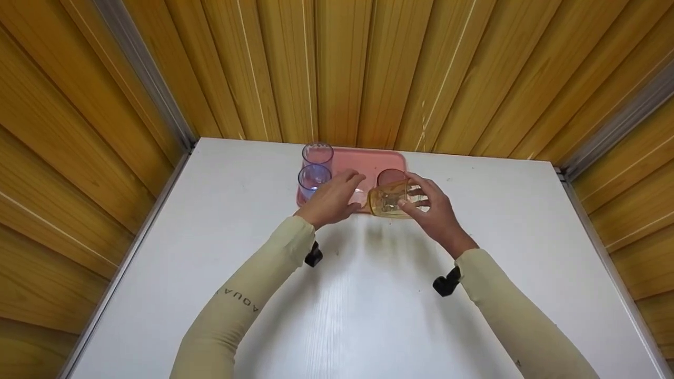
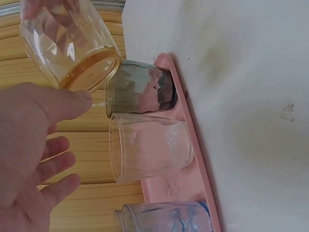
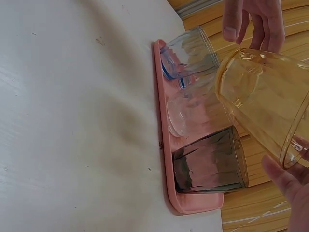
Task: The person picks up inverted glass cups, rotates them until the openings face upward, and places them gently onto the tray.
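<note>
My right hand (image 1: 438,215) grips a yellow drinking glass (image 1: 388,202) near its rim, thumb on the near side. The glass lies on its side in the air above the front right of a pink tray (image 1: 368,157), its base towards my left hand (image 1: 330,200). That left hand hovers over the tray with fingers parted and holds nothing. In the left wrist view its thumb (image 2: 72,104) is close to the glass's base; whether they touch I cannot tell. On the tray below stand a dark grey glass (image 3: 210,162) and a clear glass (image 2: 152,147).
At the tray's left stand a blue glass (image 1: 314,178) and another glass (image 1: 317,152) behind it. The tray is on a white table (image 1: 253,179), near its far edge. Wood-patterned panels (image 1: 342,68) rise behind and at both sides.
</note>
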Demonstrator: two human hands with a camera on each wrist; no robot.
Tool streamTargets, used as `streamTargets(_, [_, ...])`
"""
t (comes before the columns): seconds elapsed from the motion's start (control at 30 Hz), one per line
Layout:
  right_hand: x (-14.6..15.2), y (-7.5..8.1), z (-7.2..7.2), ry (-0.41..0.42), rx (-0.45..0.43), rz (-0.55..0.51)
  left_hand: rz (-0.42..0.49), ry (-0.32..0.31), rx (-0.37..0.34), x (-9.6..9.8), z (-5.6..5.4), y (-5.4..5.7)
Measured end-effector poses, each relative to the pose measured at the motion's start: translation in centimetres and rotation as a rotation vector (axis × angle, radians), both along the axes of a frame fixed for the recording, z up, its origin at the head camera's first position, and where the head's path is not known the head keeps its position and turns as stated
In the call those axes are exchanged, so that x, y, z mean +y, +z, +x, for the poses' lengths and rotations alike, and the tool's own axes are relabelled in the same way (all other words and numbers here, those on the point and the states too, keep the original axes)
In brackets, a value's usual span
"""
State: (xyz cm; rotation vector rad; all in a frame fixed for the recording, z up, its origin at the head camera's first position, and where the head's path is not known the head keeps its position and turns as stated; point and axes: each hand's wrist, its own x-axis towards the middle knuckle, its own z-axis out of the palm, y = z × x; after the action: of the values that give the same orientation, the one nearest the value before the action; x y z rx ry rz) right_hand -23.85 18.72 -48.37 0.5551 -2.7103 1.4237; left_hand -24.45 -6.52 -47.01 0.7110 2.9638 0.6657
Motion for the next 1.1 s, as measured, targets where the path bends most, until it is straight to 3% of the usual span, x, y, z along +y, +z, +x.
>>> streamTargets(0.33, [0.7, -0.2, -0.3, -0.006, 0.052, -0.008, -0.037, 0.060, -0.046, 0.8, -1.1, 0.0])
streamTargets(1.1, [1.5, 0.5, -0.4, -0.030, 0.079, 0.017, -0.043, 0.068, -0.054, 1.7, -2.6, -0.7])
